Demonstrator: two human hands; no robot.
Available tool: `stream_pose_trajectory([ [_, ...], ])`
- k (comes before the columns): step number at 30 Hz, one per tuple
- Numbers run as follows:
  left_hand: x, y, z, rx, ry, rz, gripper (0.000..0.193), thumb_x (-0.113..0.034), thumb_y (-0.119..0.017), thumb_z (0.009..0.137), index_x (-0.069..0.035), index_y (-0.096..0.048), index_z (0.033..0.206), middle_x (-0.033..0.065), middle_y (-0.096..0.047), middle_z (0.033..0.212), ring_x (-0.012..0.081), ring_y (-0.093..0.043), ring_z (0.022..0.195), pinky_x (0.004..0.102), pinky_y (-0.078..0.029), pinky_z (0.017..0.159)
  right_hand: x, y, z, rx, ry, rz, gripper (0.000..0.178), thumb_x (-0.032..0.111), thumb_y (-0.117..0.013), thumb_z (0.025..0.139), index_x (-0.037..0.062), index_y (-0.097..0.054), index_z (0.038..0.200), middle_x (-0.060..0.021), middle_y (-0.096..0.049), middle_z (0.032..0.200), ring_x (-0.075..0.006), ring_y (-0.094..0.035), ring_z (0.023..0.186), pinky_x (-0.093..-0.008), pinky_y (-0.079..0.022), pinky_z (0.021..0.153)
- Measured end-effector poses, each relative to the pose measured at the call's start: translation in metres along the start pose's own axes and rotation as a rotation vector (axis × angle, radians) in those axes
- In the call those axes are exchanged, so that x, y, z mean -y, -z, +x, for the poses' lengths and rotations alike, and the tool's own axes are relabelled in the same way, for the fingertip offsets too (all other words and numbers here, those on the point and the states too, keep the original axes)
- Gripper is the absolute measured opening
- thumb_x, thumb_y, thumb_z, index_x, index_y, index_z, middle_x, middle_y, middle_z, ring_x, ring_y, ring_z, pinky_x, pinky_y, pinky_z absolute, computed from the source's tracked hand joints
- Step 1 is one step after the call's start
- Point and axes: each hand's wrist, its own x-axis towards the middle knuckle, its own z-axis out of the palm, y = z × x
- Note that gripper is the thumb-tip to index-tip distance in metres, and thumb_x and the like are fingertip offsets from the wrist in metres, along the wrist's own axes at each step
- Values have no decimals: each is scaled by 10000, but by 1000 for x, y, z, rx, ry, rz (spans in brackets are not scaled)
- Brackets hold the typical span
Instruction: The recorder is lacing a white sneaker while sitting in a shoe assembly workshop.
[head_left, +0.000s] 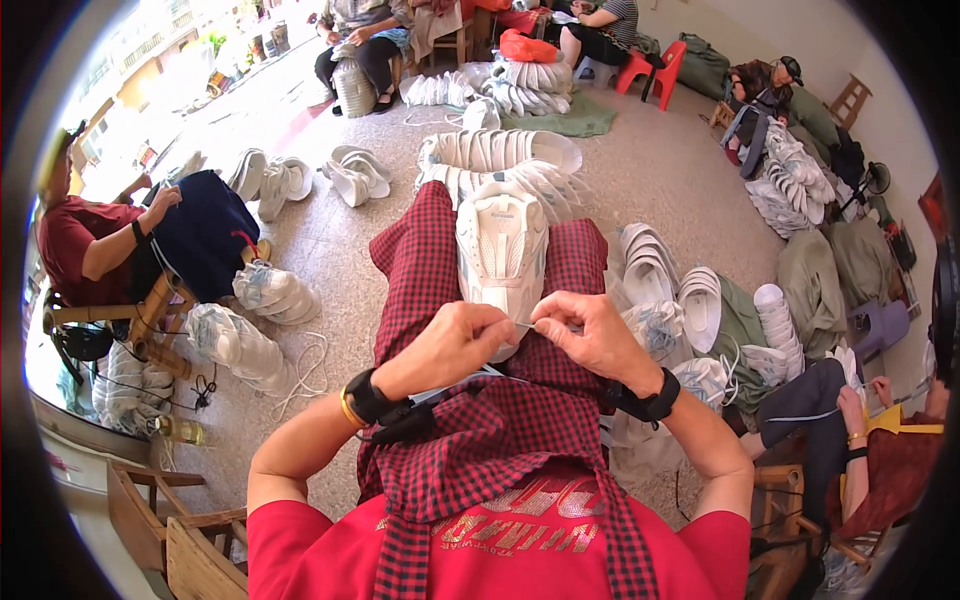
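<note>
A white sneaker upper [503,245] with pale blue trim lies between my knees, its toe end toward me. Over that toe end, my left hand [455,338] and my right hand [588,335] face each other, fingertips pinched. A thin strand [524,325] runs across the small gap between them; whether it is thread or a needle is too fine to make out. My red-and-black checked apron [490,420] covers my lap under the wrists. Part of the upper's toe is hidden behind my fingers.
Rows of nested white uppers [500,152] lie just beyond my knees. More stacks [650,265] stand at my right, and bagged bundles [240,345] at my left with loose white cord [305,375]. Co-workers sit on both sides and at the back. A wooden stool [205,550] stands at lower left.
</note>
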Motion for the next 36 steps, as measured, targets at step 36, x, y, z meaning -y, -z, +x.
stream_pose_trajectory([
  [36, 66, 18, 58, -398, 12, 94, 137, -113, -699, 789, 13, -645, 798, 32, -623, 661, 88, -575, 610, 262, -476, 574, -45, -8, 68, -237, -37, -56, 208, 165, -724, 761, -27, -721, 841, -117, -701, 725, -133, -650, 659, -286, -506, 645],
])
